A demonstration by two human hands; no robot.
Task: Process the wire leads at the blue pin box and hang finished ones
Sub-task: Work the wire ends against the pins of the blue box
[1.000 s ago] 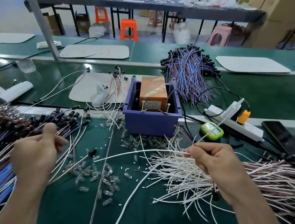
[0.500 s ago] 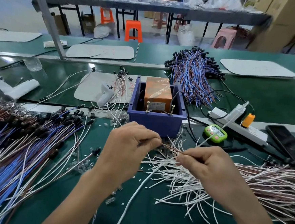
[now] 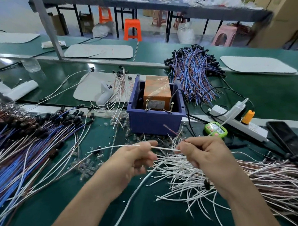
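Head view: white wire lead (image 3: 165, 148) horizontal, left-right

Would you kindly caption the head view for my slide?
Left hand and right hand pinch a white wire before the blue box.

One blue pin box (image 3: 155, 121) carries two brass pins (image 3: 147, 104) and one orange block (image 3: 157, 90). Toward the right edge of the surface (image 3: 145, 216) lie one green timer (image 3: 215, 129), one power strip (image 3: 257, 130) and one phone (image 3: 285, 139). Four white mats (image 3: 99, 51) show; loose wire leads (image 3: 184, 171) are past counting.
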